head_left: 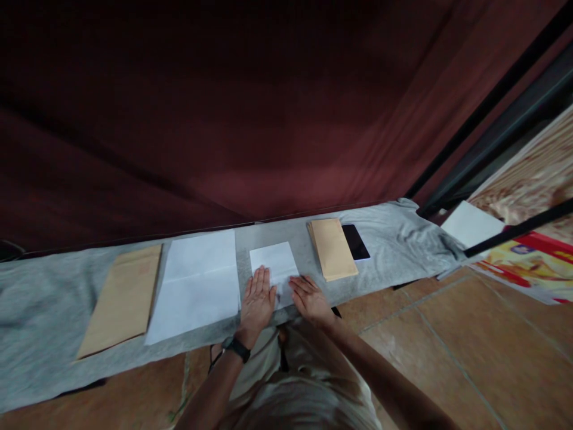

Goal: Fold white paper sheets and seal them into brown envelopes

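Lying at the front edge of the grey cloth-covered bench (385,239), the small rectangular white paper (274,258) seems flimsy, best lifted by its edges; left hand (258,303) and right hand (313,303) press unclenched.

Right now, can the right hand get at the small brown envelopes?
Probably yes: the right hand rests at the edge of the small white paper, and between it and the nearby small brown envelopes only grey cloth shows.
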`<state>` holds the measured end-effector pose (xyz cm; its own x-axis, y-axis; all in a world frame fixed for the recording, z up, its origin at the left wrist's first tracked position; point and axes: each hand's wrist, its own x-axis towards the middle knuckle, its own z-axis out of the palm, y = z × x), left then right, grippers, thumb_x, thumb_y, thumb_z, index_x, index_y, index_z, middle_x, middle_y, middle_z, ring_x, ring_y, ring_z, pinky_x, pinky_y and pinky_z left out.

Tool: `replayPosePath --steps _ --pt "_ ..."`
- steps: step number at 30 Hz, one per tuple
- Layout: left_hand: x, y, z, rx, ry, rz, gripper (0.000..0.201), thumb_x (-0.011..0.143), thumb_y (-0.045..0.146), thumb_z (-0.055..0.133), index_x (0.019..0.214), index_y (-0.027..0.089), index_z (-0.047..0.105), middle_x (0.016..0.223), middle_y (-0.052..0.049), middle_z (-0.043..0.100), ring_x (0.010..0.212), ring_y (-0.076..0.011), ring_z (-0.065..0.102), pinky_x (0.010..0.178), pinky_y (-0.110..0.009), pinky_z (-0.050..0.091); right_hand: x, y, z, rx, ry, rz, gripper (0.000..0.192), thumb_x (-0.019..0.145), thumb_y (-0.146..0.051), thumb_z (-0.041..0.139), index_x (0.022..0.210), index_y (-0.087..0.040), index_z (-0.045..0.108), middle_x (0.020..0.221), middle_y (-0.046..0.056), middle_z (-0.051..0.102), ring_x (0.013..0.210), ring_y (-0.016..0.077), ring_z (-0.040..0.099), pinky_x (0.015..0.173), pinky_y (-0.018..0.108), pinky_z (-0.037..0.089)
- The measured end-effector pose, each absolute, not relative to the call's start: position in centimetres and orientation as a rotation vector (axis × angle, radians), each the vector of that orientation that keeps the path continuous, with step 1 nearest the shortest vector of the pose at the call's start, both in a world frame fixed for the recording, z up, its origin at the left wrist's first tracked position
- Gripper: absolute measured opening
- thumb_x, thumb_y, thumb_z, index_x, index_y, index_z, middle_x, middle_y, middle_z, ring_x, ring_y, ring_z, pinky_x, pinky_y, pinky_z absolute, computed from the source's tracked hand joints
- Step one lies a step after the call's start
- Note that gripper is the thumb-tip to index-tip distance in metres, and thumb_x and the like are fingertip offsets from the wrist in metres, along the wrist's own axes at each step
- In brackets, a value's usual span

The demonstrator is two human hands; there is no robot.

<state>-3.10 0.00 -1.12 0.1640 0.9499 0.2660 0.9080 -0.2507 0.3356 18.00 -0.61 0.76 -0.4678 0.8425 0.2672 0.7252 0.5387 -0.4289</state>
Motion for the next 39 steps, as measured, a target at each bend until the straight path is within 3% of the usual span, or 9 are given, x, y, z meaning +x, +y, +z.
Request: replayPosePath --steps 6,17,22,27,34,39 --pt "-2.9 0.2 -1.0 2.335 1.858 0.611 0.060 0.103 0.033 0.030 0.156 0.007 0.039 0.164 -0.018 0.036 0.156 -0.0290 0.027 0.126 -0.052 0.026 14.3 2.1 0.4 -1.367 -2.307 0.257 0.050 0.108 -0.034 0.042 0.154 -0.016 0.046 0.162 0.010 0.042 0.150 0.0248 0.039 0.125 0.047 0.032" --pt "-2.6 0.5 -1.9 2.270 1.942 0.675 0.064 0.100 0.026 0.034 0.161 0.009 0.028 0.164 -0.018 0.035 0.156 -0.0297 0.024 0.127 -0.057 0.024 15.6 1.7 -1.9 -1.548 -2.214 0.081 0.059 0.105 -0.034 0.046 0.157 -0.008 0.038 0.160 0.018 0.043 0.149 0.0291 0.039 0.124 0.050 0.030" --pt "1.1 3.6 -1.3 2.335 1.801 0.626 0.061 0.101 0.025 0.030 0.160 0.011 0.031 0.167 -0.014 0.031 0.157 -0.0259 0.022 0.129 -0.051 0.021 15.8 1.8 -1.8 -1.557 -2.253 0.085 0.058 0.102 -0.028 0.046 0.157 -0.008 0.040 0.161 0.017 0.041 0.151 0.0295 0.038 0.126 0.050 0.027" --pt "3.2 7.0 -0.6 2.351 1.762 0.506 0.059 0.102 0.026 0.028 0.157 0.008 0.038 0.164 -0.015 0.036 0.156 -0.0249 0.026 0.129 -0.048 0.021 15.9 1.9 -1.9 -1.562 -2.292 0.091 0.058 0.102 -0.027 0.045 0.155 -0.004 0.042 0.161 0.018 0.041 0.151 0.0293 0.036 0.127 0.048 0.025" --pt "-0.2 7.3 -1.6 2.304 1.877 0.654 0.062 0.101 0.027 0.031 0.159 0.009 0.032 0.166 -0.015 0.033 0.157 -0.0256 0.022 0.128 -0.049 0.022 15.8 1.9 -2.3 -1.540 -2.205 0.090 0.057 0.105 -0.031 0.043 0.157 -0.009 0.039 0.160 0.016 0.044 0.150 0.0292 0.038 0.125 0.050 0.028" --pt "-2.4 6.4 -1.6 2.229 2.032 0.671 0.061 0.101 0.029 0.032 0.157 0.005 0.037 0.163 -0.020 0.036 0.155 -0.0292 0.028 0.127 -0.052 0.025 15.8 1.8 -2.0 -1.548 -2.217 0.075 0.057 0.105 -0.031 0.042 0.157 -0.007 0.038 0.161 0.017 0.042 0.151 0.0290 0.037 0.125 0.050 0.028"
